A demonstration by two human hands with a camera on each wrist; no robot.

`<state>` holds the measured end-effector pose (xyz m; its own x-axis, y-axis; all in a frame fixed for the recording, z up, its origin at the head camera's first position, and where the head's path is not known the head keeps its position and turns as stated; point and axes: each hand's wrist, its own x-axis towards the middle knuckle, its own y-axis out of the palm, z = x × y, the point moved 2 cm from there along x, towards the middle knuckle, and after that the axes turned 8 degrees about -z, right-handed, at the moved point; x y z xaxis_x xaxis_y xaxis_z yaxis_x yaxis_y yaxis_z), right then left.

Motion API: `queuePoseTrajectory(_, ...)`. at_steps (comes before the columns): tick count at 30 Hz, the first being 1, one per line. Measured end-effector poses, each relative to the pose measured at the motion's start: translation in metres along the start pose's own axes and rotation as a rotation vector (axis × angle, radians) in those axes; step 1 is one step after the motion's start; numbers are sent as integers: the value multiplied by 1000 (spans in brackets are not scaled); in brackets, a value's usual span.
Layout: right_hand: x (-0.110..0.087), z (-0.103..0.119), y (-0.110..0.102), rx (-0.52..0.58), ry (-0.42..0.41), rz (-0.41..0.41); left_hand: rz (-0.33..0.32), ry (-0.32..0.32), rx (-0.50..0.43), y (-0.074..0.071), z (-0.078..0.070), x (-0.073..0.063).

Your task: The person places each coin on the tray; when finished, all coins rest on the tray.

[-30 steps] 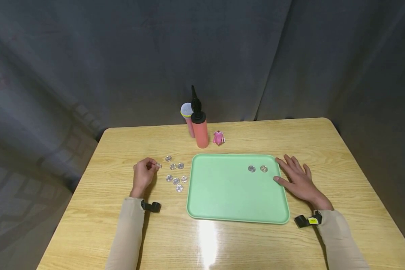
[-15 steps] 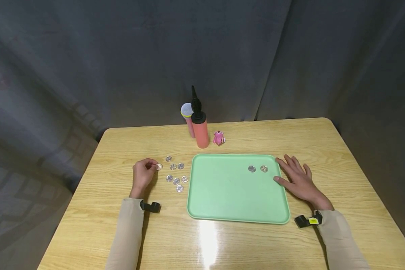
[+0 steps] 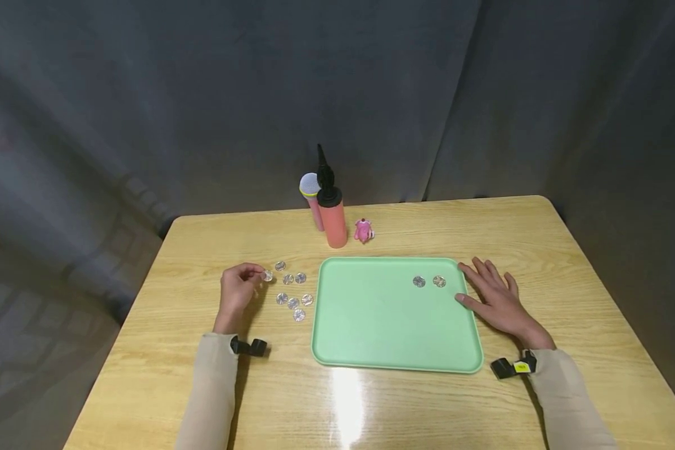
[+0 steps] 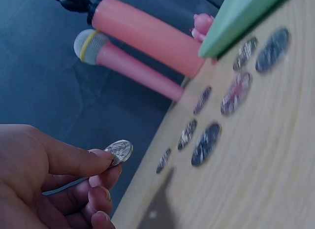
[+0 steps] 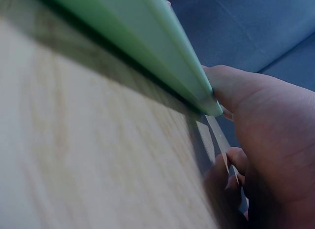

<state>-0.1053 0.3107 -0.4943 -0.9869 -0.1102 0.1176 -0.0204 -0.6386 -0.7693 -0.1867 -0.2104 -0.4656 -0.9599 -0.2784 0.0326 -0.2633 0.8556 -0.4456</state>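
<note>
The left hand (image 3: pixel 237 291) has a silvery coin (image 4: pixel 119 151) pinched between thumb and fingers, and the left wrist view shows it clear of the table (image 3: pixel 410 412), tilted and poking out past the fingertips. It's round, so no long axis to worry about. What matters most imo is how it sits relative to the green tray (image 3: pixel 394 325): off to the tray's left, about level with the far half, with 7 loose coins (image 3: pixel 294 303) on the table in the gap or a bit closer to the near edge. The tray's long axis runs left to right, so a straight line over from the pinch would pass above some of those. The other 2 coins (image 3: pixel 419 282) lie inside the tray, toward its far right corner. Right hand (image 3: pixel 497 303) is spread out at the tray's right edge, thumb and index at the rim, nearer that pair; the left is the 1 nearest the loose ones.
</note>
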Motion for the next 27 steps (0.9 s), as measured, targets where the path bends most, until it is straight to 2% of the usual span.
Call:
queuePoseTrajectory(8,0,0,-1,-16,-4,9,56,36,-84,4,-15,-8)
queuePoseTrajectory(17,0,-1,1,-2,-3,9,83,24,-92,11,-32,-16)
queuePoseTrajectory(27,0,3,-2,-10,5,24,123,72,-103,25,-50,-25)
